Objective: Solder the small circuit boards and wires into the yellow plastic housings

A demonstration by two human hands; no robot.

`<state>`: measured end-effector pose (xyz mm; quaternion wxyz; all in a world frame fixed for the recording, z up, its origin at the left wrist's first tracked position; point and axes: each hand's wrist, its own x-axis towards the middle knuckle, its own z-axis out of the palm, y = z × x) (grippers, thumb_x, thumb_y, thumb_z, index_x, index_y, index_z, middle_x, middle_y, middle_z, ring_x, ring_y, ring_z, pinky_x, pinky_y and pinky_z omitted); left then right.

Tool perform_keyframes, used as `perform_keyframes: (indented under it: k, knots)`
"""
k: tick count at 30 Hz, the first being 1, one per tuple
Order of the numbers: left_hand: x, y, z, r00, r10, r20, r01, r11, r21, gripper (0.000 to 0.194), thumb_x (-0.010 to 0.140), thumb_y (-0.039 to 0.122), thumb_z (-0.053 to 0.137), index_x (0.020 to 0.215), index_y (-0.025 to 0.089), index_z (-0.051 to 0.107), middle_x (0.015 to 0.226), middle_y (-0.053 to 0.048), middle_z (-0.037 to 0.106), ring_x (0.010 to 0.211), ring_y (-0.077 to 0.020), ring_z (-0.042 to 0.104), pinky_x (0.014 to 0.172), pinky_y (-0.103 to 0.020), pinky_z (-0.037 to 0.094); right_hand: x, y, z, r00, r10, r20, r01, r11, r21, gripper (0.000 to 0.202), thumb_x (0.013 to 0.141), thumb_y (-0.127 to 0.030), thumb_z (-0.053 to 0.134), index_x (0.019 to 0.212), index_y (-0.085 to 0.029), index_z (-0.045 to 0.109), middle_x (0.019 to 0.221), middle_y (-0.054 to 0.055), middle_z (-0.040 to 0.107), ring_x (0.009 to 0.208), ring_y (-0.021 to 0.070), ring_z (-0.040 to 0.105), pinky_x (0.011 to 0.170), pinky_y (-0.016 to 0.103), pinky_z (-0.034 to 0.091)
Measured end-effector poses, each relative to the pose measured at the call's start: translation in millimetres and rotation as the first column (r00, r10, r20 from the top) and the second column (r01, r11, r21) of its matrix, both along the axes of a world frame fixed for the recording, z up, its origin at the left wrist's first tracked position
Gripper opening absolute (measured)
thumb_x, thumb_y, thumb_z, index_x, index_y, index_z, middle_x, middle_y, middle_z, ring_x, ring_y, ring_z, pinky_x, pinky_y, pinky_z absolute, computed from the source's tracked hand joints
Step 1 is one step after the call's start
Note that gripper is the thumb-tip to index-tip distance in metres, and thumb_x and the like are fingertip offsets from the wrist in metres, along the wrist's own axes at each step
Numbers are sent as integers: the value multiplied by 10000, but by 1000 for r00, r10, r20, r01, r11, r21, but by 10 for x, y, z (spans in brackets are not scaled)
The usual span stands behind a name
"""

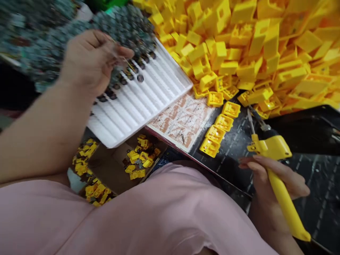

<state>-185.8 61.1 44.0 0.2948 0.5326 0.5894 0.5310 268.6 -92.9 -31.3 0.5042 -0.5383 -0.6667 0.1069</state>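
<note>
Blurred by motion, my left hand (90, 60) is closed in a pinch above a white ridged foam tray (159, 95). From its fingertips thin wires run to a small round dark part (140, 78). Rows of similar wired parts and grey-green pieces (124, 32) lie on the tray beneath and beyond this hand. My right hand (278, 180) grips a yellow soldering gun (281, 198), whose metal tip points away from me, toward the yellow pile. Left of the tip, several small open yellow housings (215, 134) stand in a slanting row on the black work surface (231, 163).
A large heap of yellow plastic housings (239, 42) fills the far right. A sheet of printed labels (183, 120) lies between tray and row. Below the table edge, a cardboard box (111, 166) holds yellow pieces. A black object (310, 127) sits at the right.
</note>
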Motion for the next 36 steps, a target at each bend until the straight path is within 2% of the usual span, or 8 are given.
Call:
perform_keyframes:
  k: [3, 6, 10, 13, 16, 20, 25, 36]
  knots:
    - [341, 81, 91, 980, -178, 84, 192, 960, -205, 295, 700, 280, 783, 845, 226, 532, 709, 105, 641, 946, -139, 775, 1089, -419, 572, -50, -41, 169, 992, 118, -46, -113, 989, 90, 328, 1073, -575, 789, 1219, -302, 897, 798, -10, 848, 571, 184, 782, 514, 282, 622]
    - [785, 121, 25, 888, -449, 97, 440, 770, -463, 222, 666, 302, 781, 795, 183, 645, 695, 45, 695, 798, -124, 694, 983, -399, 557, -12, -57, 288, 999, -28, 40, 24, 994, 102, 669, 1083, -744, 671, 1581, -300, 729, 904, 37, 860, 689, 223, 820, 541, 317, 625]
    - [1393, 0, -267, 484, -863, -142, 640, 460, -616, 260, 838, 447, 782, 923, 202, 804, 798, 7, 768, 831, -180, 714, 954, -391, 567, 156, 15, 248, 951, -306, -38, 300, 892, 339, 595, 1055, -772, 704, 1269, -254, 904, 959, 81, 841, 742, 213, 765, 557, 317, 554]
    - [1685, -186, -440, 302, -810, -502, 581, 574, -577, 203, 950, 342, 663, 958, 258, 848, 892, 9, 826, 990, -238, 784, 1182, -500, 498, 285, 81, 117, 925, -339, -172, 380, 845, 377, 617, 1087, -789, 625, 1075, -256, 937, 806, 59, 790, 713, 199, 727, 553, 313, 514]
    - [1782, -307, -509, 274, -726, -631, 559, 654, -511, 248, 982, 336, 611, 973, 284, 852, 924, 14, 850, 1039, -266, 788, 1250, -561, 420, 342, 52, 37, 919, -323, -227, 382, 871, 307, 529, 1089, -723, 683, 1041, -264, 940, 847, 48, 822, 708, 185, 733, 585, 311, 552]
    - [1785, -327, -510, 271, -705, -655, 529, 678, -511, 287, 981, 345, 559, 948, 261, 831, 912, 11, 844, 954, -248, 767, 1239, -542, 410, 348, -78, 49, 990, -89, -112, 107, 980, 166, 366, 967, -400, 926, 1317, -305, 883, 1067, 40, 883, 822, 216, 822, 651, 306, 661]
    - [1801, -316, -475, 258, -723, -641, 541, 658, -524, 244, 959, 358, 576, 872, 250, 776, 858, 23, 806, 946, -236, 740, 1251, -523, 408, 346, -158, 122, 985, 174, -10, -173, 981, 92, 639, 877, -154, 969, 1464, -341, 799, 1091, 23, 895, 775, 194, 836, 612, 273, 684]
    - [1842, -479, -376, 81, -793, -603, 599, 522, -607, 203, 895, 301, 606, 728, 248, 708, 752, 12, 716, 901, -223, 689, 1288, -581, 383, 272, -231, 352, 890, 438, 129, -433, 899, -67, 242, 1002, -177, 854, 1185, -287, 741, 792, -28, 810, 658, 201, 802, 496, 299, 660]
